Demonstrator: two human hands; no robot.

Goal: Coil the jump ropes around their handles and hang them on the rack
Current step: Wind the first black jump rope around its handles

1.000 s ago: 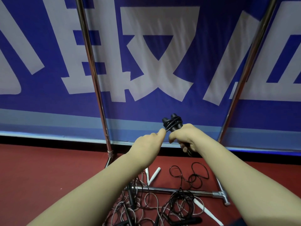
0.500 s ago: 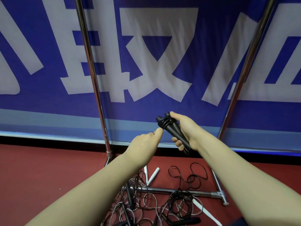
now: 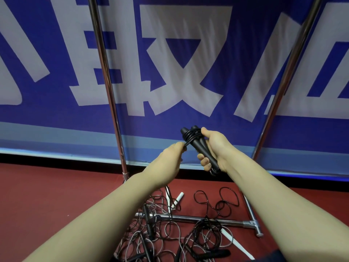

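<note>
STEP: coiling, looks nearly wrapped | right hand [image 3: 214, 148] clamped round paired black plastic rope handles [image 3: 200, 150] | left hand [image 3: 168, 163] pinching thin black cord [image 3: 190, 135] | NEXT: tuck the tail, lift to chrome tube rack [image 3: 105, 76]

Both bare forearms reach forward. The right hand [image 3: 215, 148] grips paired black jump-rope handles [image 3: 199, 148]; the left hand [image 3: 168, 163] pinches the cord [image 3: 190, 134] beside them.
</note>
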